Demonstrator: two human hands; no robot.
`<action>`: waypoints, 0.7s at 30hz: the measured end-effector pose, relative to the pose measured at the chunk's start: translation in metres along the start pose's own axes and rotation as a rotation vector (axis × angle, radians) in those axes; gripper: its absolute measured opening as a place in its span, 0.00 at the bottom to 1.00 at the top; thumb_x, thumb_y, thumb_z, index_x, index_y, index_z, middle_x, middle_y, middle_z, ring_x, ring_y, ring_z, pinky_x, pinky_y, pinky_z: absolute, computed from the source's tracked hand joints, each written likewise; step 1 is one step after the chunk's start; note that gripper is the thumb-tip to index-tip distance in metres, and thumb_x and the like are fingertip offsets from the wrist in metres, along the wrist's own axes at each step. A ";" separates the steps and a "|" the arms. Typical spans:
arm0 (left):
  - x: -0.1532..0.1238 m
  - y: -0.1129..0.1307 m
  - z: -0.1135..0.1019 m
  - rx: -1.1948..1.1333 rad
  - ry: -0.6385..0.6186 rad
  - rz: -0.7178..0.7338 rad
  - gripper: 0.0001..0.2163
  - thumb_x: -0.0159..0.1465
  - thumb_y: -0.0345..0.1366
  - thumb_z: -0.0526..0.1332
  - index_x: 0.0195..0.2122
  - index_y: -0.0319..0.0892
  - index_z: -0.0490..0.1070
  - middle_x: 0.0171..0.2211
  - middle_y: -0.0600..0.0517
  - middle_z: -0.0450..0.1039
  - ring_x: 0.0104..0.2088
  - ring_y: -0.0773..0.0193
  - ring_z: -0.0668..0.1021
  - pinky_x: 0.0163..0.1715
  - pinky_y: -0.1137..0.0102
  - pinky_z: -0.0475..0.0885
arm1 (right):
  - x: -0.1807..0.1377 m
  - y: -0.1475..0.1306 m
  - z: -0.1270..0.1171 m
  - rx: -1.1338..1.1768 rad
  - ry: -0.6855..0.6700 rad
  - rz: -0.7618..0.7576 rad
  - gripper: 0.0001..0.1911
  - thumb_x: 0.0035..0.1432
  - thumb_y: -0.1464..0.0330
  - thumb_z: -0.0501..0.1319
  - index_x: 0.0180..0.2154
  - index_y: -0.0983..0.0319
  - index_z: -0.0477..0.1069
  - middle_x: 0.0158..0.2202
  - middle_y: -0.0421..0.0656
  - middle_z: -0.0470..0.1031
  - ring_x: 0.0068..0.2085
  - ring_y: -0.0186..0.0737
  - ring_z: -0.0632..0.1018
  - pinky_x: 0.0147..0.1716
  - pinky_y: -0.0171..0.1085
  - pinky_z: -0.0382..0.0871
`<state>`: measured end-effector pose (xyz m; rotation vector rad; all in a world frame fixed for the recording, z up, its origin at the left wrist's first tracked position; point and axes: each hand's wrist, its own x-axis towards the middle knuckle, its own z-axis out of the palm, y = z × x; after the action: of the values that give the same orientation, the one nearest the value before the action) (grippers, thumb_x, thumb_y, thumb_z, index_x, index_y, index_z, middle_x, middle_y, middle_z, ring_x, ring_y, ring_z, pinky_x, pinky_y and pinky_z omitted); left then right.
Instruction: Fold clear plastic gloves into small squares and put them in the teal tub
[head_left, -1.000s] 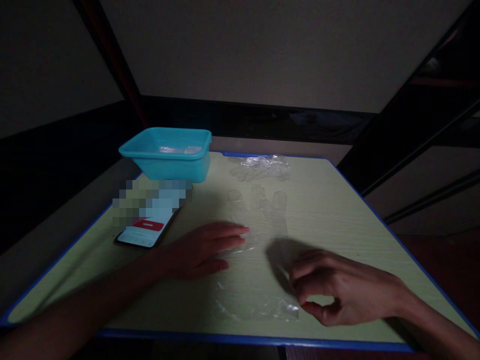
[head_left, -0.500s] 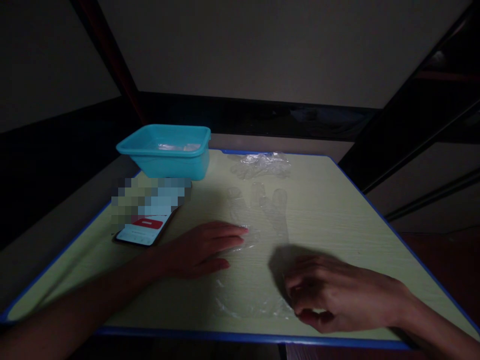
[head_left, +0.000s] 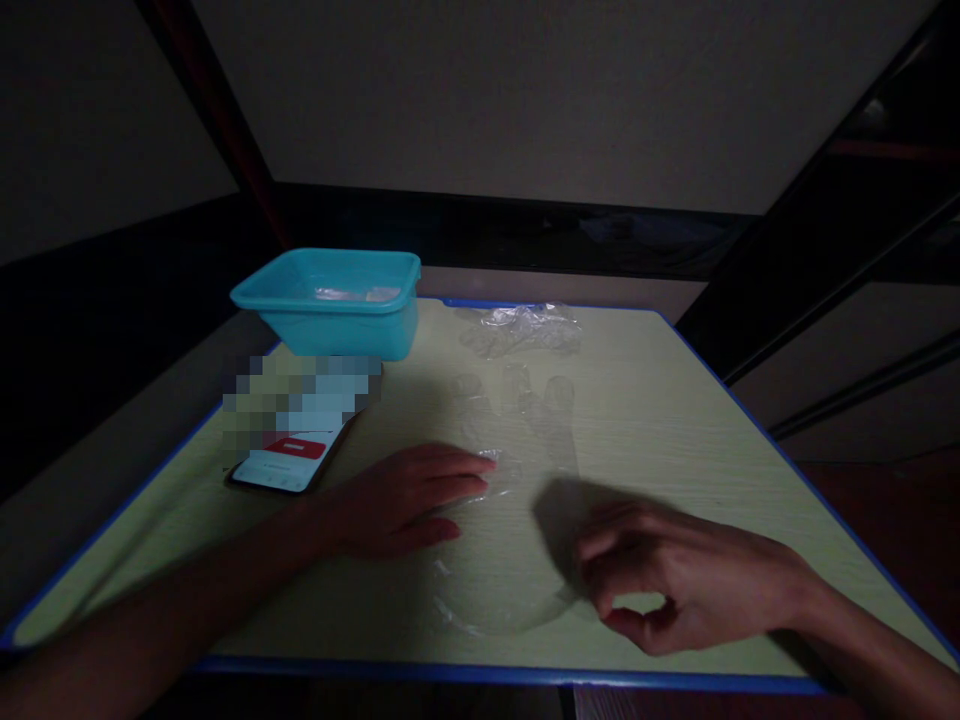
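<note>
At the back left of the pale surface (head_left: 660, 430) with blue edging, a turquoise tub (head_left: 337, 335), upright and open-topped. Inside it, on the bottom, some shiny, clear-looking stuff (head_left: 337, 294) and a pale piece (head_left: 384, 294) just to the right; too small and dim to name either. Just in front of the tub, a phone (head_left: 289, 465) lying screen up, partly pixelated, with a red button on a light display.

In the middle, between both hands, a clear plastic glove (head_left: 517, 535) laid flat, finger ends toward the far side and open cuff toward the near edge. Well beyond the glove tips, near the back edge, a crumpled heap of clear plastic (head_left: 525, 332).

On the glove's left side, the left hand (head_left: 409, 500), palm down and spread flat, thumb apart from the fingers, fingertips over a crinkled patch of film. At the cuff's right corner, the right hand (head_left: 667, 580), thumb and fingers curled round into a ring; impossible to tell whether pinching the film or merely beside it.
</note>
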<state>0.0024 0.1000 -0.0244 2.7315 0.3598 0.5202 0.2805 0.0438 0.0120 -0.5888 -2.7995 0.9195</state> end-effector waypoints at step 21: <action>0.000 -0.001 0.000 -0.088 0.043 -0.046 0.15 0.67 0.39 0.49 0.52 0.41 0.63 0.49 0.44 0.71 0.50 0.59 0.71 0.50 0.61 0.66 | -0.005 0.004 -0.002 0.089 0.257 -0.080 0.09 0.51 0.79 0.55 0.31 0.64 0.72 0.28 0.44 0.79 0.30 0.32 0.77 0.28 0.32 0.69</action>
<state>0.0022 0.1007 -0.0245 2.6247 0.4003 0.5691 0.2873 0.0456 0.0109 -0.5362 -2.5216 0.8796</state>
